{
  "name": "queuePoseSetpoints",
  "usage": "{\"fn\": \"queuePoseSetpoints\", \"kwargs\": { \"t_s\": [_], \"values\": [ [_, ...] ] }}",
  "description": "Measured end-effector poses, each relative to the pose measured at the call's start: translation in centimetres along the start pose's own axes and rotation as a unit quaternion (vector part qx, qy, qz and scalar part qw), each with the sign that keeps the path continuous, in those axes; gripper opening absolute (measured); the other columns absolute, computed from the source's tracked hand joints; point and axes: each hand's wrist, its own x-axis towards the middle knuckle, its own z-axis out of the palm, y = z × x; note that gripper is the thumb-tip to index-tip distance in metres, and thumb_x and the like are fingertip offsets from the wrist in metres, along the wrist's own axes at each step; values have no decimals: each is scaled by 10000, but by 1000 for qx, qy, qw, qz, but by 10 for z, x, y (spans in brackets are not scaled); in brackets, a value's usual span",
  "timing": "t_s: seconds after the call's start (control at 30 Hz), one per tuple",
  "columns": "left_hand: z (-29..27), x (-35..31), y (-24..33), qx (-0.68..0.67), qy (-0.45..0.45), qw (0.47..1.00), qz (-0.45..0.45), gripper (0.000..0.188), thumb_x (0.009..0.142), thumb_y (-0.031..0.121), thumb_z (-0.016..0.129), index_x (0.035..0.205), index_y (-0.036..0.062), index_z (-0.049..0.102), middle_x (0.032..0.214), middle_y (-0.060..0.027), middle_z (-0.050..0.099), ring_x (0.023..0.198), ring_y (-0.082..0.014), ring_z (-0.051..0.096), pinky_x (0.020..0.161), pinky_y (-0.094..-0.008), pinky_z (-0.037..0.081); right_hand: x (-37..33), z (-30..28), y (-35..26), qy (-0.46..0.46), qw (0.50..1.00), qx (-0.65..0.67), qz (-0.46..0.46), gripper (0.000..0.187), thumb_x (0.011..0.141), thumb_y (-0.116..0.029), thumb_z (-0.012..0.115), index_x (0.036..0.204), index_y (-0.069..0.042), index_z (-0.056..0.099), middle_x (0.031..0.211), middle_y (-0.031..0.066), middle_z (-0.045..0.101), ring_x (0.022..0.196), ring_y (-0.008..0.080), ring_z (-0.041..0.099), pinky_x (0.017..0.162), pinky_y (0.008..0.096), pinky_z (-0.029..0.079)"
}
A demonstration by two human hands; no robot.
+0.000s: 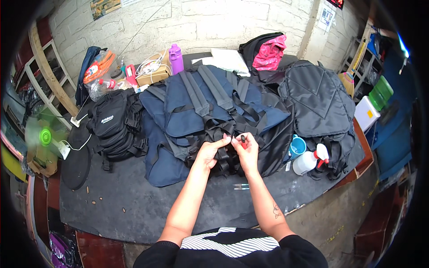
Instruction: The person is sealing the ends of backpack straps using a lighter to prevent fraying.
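Both hands work close together over the tabletop [134,201], at the lower edge of a flat, navy-blue fabric backpack with grey padded shoulder straps [183,123]. Left hand [209,152]: thumb and fingers drawn together, apparently pinching the black webbing straps [219,126] bunched at that edge. Right hand [246,154]: fingers curled round a small red-and-black object [243,142], thumb and index meeting near the left thumb; kind of object uncertain, mostly covered by the fingers. Work piece lies mid-tabletop, on a heap of dark bags, straps toward the wearer. Step in hand, by judgement: close work on a strap end, left hand steadying, right hand bringing the small object to it. Next move seems to call for a firm left pinch, the end kept clear of the tangle, and a small, controlled right-hand motion. Pair of metal thread snips [241,186] lies just nearer the wearer, untouched and within easy reach. Whether the strap end is finished cannot be told.
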Motion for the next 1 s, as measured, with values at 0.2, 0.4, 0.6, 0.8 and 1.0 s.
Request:
{"fn": "queuePoseSetpoints", "kwargs": {
  "t_s": [0.2, 0.4, 0.6, 0.8, 1.0],
  "values": [
    [12, -9, 0, -14, 6, 1000, -14, 190, 717, 63, 712, 884, 7, 641, 836, -57, 638, 767, -142, 608, 686, -270, 479, -9, -10, -2, 10, 998, -45, 36, 119, 810, -91, 588, 850, -19, 502, 709, -9, 499, 657, 66, 479, 613, 206, 394],
    [-1, -6, -14, -4, -41, 995, 86, 210, 710, -21, 666, 910, 34, 630, 872, -51, 638, 777, -149, 615, 691, -280, 499, -89, -26, -8, -207, 913, -346, 66, 246, 761, -164, 638, 868, -5, 484, 781, 156, 524, 684, 313, 543, 653, 371, 441],
    [12, -21, -7, 42, -30, 993, 103, 325, 688, -55, 650, 1002, 24, 621, 863, -33, 611, 746, -117, 586, 676, -254, 492, -121, -67, 13, -160, 835, -521, -80, 284, 661, -11, 628, 938, -30, 566, 938, 133, 490, 931, 319, 457, 820, 390, 395],
    [15, -25, -8, 33, -32, 995, 89, 335, 693, -46, 660, 1021, 9, 615, 888, -44, 615, 752, -126, 588, 691, -259, 494, -120, -97, 28, -192, 826, -518, -110, 202, 741, 39, 529, 926, -31, 572, 795, 112, 501, 834, 282, 507, 746, 354, 420],
    [7, -24, -12, 70, -23, 990, 117, 340, 688, -44, 671, 1020, 4, 614, 913, -57, 623, 793, -137, 594, 722, -270, 495, -88, -43, -42, -3, 897, -417, -148, 350, 845, -41, 520, 1194, -37, 505, 795, 102, 455, 691, 246, 512, 610, 304, 440]
  ]
}}
